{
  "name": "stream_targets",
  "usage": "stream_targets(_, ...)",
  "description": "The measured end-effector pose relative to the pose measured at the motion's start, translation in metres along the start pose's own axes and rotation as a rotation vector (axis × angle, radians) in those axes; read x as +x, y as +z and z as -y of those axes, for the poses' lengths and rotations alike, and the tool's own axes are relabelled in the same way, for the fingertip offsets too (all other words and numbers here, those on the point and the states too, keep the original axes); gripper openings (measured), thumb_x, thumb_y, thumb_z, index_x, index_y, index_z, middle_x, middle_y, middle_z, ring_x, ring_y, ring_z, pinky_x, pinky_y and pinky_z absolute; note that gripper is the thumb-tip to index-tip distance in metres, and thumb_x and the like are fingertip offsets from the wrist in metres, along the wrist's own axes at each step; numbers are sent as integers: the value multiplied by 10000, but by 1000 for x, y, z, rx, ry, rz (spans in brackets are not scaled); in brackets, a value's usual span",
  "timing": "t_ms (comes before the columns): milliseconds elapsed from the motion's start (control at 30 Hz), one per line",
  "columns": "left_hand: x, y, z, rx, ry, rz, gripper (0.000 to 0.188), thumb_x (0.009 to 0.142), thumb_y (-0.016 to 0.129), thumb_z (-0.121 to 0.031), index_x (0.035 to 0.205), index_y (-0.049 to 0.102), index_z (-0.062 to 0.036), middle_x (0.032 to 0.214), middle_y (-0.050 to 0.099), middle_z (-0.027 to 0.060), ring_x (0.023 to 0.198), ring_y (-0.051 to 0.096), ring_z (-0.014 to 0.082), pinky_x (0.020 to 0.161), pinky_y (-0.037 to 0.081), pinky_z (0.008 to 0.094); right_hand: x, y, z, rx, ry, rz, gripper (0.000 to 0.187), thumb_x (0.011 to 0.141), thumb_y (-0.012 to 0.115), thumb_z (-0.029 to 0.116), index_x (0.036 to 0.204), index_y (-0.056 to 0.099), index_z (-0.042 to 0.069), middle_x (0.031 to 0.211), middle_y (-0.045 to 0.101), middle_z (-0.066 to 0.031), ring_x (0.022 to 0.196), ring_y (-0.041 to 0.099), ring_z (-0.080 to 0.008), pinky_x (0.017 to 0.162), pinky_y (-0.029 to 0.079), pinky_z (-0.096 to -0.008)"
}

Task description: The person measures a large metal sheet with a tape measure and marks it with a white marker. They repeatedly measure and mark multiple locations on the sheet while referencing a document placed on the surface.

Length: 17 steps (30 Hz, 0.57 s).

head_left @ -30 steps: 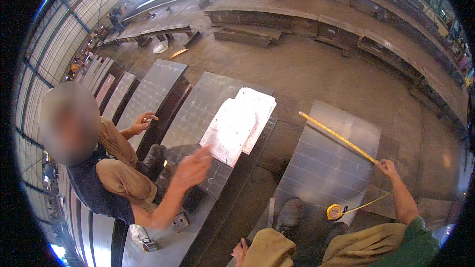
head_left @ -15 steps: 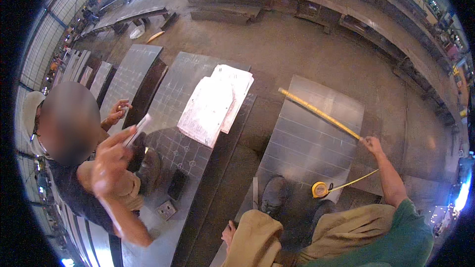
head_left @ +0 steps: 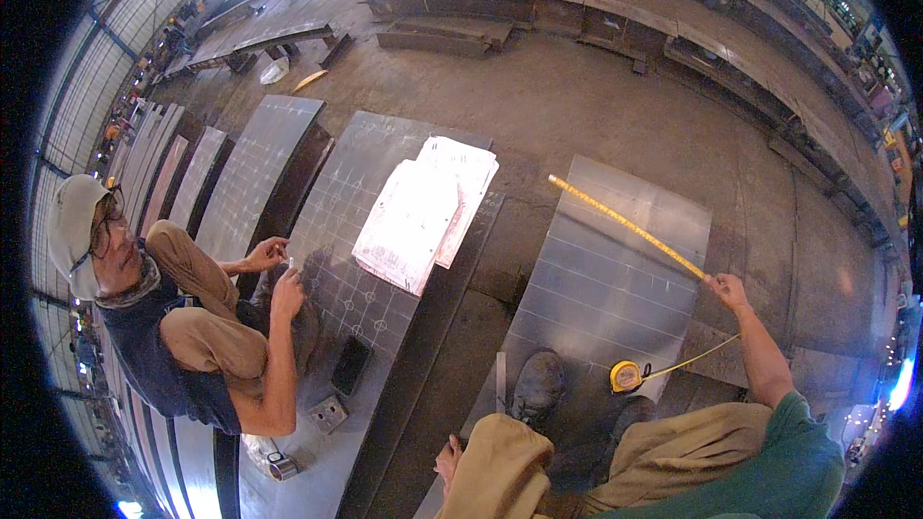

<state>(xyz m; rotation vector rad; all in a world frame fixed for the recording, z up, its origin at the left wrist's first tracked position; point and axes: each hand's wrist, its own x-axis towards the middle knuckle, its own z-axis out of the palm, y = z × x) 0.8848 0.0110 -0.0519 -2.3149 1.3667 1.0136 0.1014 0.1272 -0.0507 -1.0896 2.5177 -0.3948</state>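
Note:
My right hand (head_left: 728, 291) is closed on the yellow blade of a tape measure, pinching it at the right edge of a steel plate (head_left: 601, 259) marked with pale parallel lines. The blade (head_left: 630, 228) stretches from my fingers diagonally across the plate toward its far left corner. Its yellow and black case (head_left: 625, 377) rests nearer to me, with a length of blade looping out to the right. Low beside my knee, my left hand (head_left: 448, 462) shows only in part; the knee hides most of its fingers. A narrow metal strip (head_left: 501, 383) stands out next to my boot (head_left: 538, 384).
On a neighbouring plate (head_left: 336, 168) with chalked circles and crosses lie paper sheets (head_left: 423, 216), a dark phone-like slab (head_left: 351, 365) and a small metal block (head_left: 328, 414). A co-worker (head_left: 192, 317) sits at the left, both hands together. Long steel beams (head_left: 558, 12) line the back.
The co-worker has lowered a raised arm and brought both hands together. The view has shifted slightly. My right hand keeps its hold on the blade; the tape measure stays in place.

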Motion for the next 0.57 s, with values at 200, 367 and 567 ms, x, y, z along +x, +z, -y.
stream_targets(200, 8, 6, -2, -8, 17, -1, 690, 974, 346, -657, 1154, 716, -102, 1118, 689, 236, 1135, 600, 467, 1017, 330, 680, -2, -9, 0, -9, 63, 0, 590, 883, 629, 588, 787, 716, 12, 682, 672, -146, 659, 666, -280, 636, 497, -417)
stream_targets(367, 17, 13, 6, -15, 22, -7, 694, 973, 347, -660, 1156, 714, -100, 1123, 687, 240, 1138, 597, 470, 1017, 328, 683, -2, -1, -2, -146, -12, -32, 578, 886, 636, 576, 773, 706, 14, 607, 632, -121, 594, 640, -259, 595, 481, -416)
stream_targets(567, 12, 10, 1, -34, 18, -22, 690, 973, 353, -655, 1159, 714, -98, 1143, 682, 237, 1168, 587, 461, 1027, 316, 688, -8, -5, 17, 108, 62, -44, 580, 873, 653, 579, 772, 703, 10, 611, 620, -149, 585, 634, -263, 587, 475, -413)
